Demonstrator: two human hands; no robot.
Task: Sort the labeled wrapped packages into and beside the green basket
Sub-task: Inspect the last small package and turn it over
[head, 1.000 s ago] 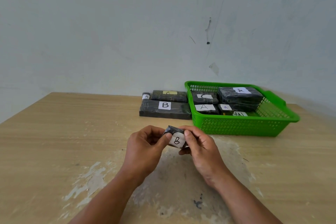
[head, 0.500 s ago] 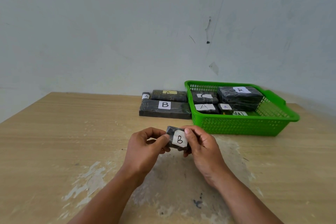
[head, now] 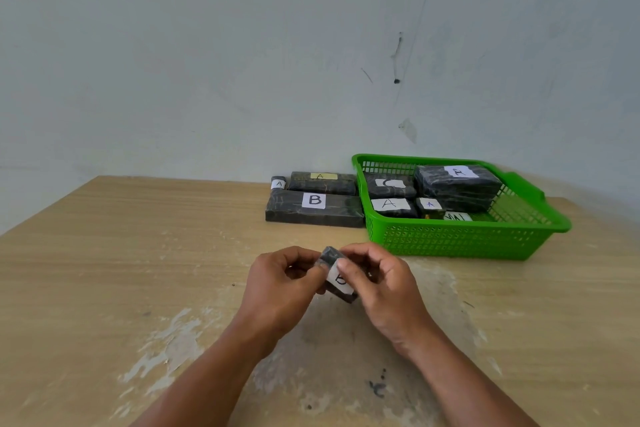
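A small black wrapped package [head: 336, 276] with a white label marked B is held just above the table's middle. My left hand [head: 282, 284] pinches its left end and my right hand [head: 379, 282] grips its right side, the thumb partly covering the label. The green basket [head: 460, 239] stands behind on the right and holds several black packages, labelled A [head: 459, 184], C [head: 391, 184], A [head: 389, 206] and a small A [head: 429, 205]. To the basket's left lie a long package marked B [head: 313, 208], a package marked A [head: 322, 181] and a small roll marked A [head: 278, 183].
The wooden table [head: 121, 253] has worn white patches near my forearms. A pale wall rises right behind the basket and the packages. The table's left edge runs diagonally at the far left.
The small B package has been turned in my fingers and tilted, so my right thumb now covers part of its label. Both hands stay at the same spot.
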